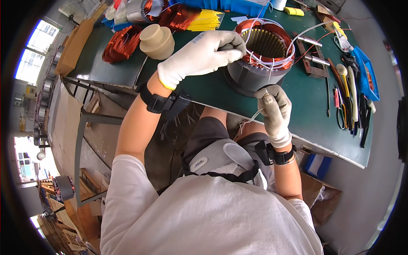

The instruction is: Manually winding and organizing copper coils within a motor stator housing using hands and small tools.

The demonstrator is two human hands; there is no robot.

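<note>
A motor stator (pixel 259 75) stands upright on the green table in front of me, with a grey steel body and a ring of copper winding (pixel 278 36) on top. White lacing cord (pixel 272 63) is wound around that ring. My left hand (pixel 212 53), in a white glove, is closed in a pinch against the left side of the winding. What its fingertips hold is hidden. Near the table's front edge, my right hand (pixel 275 111), gloved too, is closed around a white cord (pixel 256 115), whose loose end hangs below the fist toward my lap.
A cream stepped cylinder (pixel 157 41) and copper coils (pixel 122 43) lie left of the stator. Behind are yellow strips (pixel 205 20) and a blue bin (pixel 244 6). To the right are a metal fixture (pixel 313 57), several hand tools (pixel 350 95) and a blue tray (pixel 365 72).
</note>
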